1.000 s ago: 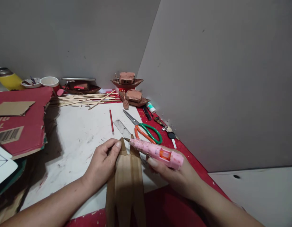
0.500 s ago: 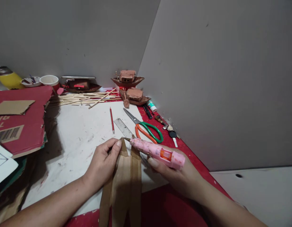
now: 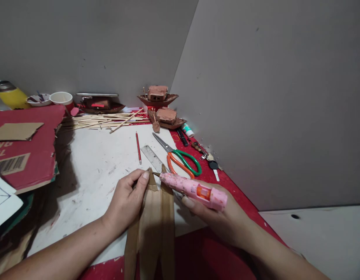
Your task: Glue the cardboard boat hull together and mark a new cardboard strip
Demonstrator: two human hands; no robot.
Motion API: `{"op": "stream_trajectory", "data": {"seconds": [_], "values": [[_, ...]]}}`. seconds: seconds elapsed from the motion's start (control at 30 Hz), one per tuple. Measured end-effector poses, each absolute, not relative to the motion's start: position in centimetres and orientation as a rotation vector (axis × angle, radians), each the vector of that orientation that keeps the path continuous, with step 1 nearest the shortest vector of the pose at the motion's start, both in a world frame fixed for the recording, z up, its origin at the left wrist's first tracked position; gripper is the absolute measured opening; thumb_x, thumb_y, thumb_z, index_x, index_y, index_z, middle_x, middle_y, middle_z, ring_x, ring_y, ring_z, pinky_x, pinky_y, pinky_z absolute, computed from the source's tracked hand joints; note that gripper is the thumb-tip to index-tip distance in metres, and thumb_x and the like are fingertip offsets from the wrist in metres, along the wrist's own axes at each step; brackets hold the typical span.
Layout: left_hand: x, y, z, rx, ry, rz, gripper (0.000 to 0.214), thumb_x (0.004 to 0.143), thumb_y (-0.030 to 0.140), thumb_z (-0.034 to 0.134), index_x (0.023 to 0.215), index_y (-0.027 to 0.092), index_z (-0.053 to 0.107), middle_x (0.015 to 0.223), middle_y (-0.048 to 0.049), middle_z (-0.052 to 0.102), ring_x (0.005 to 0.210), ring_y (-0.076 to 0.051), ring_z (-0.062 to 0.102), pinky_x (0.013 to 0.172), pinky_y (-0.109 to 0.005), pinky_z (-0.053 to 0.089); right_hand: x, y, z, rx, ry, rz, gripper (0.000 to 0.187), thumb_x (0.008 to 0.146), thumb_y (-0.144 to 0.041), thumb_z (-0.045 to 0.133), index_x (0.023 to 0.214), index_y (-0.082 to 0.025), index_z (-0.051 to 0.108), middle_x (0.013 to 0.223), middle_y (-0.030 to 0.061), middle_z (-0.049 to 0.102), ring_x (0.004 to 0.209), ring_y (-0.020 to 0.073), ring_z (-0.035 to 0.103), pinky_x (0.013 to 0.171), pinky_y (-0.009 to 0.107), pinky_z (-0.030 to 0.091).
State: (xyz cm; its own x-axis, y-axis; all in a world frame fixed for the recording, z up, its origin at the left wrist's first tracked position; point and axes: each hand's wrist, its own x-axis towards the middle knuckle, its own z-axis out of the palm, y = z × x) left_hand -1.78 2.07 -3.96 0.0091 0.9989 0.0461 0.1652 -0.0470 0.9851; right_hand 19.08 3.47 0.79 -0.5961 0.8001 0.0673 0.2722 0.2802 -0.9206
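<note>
From where I stand, the person has a length of brown cardboard over the near edge of the desk, its long strips running down toward their body and its pointed ends facing away. The left hand has one of those points at its very tip, pinched between thumb and forefinger, the other fingers curled in beneath. A second point stands up just to the right, apart from the first.

The right hand is wrapped around a pink hot glue gun, thumb along the near side; the rest of those fingers are behind the gun, so I can't tell how they are set. The nozzle reaches left to the pinched tip, right by the left thumb, though whether it touches the cardboard I can't make out.

Beyond the hands, on a smudged white sheet, lie a red pencil, a clear ruler and scissors with one green and one orange handle, blades pointing away. Keys and a black marker rest along the wall on the right. At the back, two brown model boats sit close together in the corner, a heap of thin wooden sticks to their left. Torn red cardboard covers the left side.
</note>
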Motion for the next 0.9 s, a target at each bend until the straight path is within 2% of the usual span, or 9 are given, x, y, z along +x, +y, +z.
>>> {"op": "stream_trajectory", "data": {"seconds": [0.47, 0.67, 0.9], "values": [[-1.77, 1.92, -3.66, 1.338, 1.335, 1.200, 0.031, 0.095, 0.040, 0.045, 0.078, 0.018, 0.060, 0.073, 0.0017, 0.053, 0.070, -0.013, 0.046, 0.065, -0.023, 0.040, 19.10, 3.47, 0.81, -0.970, -2.054, 1.309, 0.039, 0.093, -0.032, 0.054, 0.131, -0.023, 0.059, 0.138, 0.0052, 0.056, 0.128, 0.0232, 0.051, 0.111, 0.040, 0.038], [-1.83, 1.96, -3.56, 1.351, 1.362, 1.210, 0.031, 0.095, 0.040, 0.045, 0.076, 0.018, 0.058, 0.071, 0.0024, 0.051, 0.069, -0.013, 0.045, 0.065, -0.023, 0.039, 19.29, 3.51, 0.53, -0.965, -2.096, 1.322, 0.040, 0.094, -0.032, 0.054, 0.133, -0.025, 0.056, 0.140, 0.0025, 0.053, 0.132, 0.0206, 0.047, 0.113, 0.035, 0.035], [-1.89, 2.09, -3.50, 1.370, 1.385, 1.253, 0.031, 0.095, 0.038, 0.046, 0.073, 0.018, 0.056, 0.069, 0.0020, 0.050, 0.068, -0.013, 0.043, 0.063, -0.024, 0.038, 19.50, 3.49, 0.46, -0.977, -2.152, 1.280, 0.041, 0.094, -0.032, 0.053, 0.134, -0.025, 0.055, 0.141, 0.0029, 0.053, 0.131, 0.0214, 0.047, 0.113, 0.037, 0.036]]}}
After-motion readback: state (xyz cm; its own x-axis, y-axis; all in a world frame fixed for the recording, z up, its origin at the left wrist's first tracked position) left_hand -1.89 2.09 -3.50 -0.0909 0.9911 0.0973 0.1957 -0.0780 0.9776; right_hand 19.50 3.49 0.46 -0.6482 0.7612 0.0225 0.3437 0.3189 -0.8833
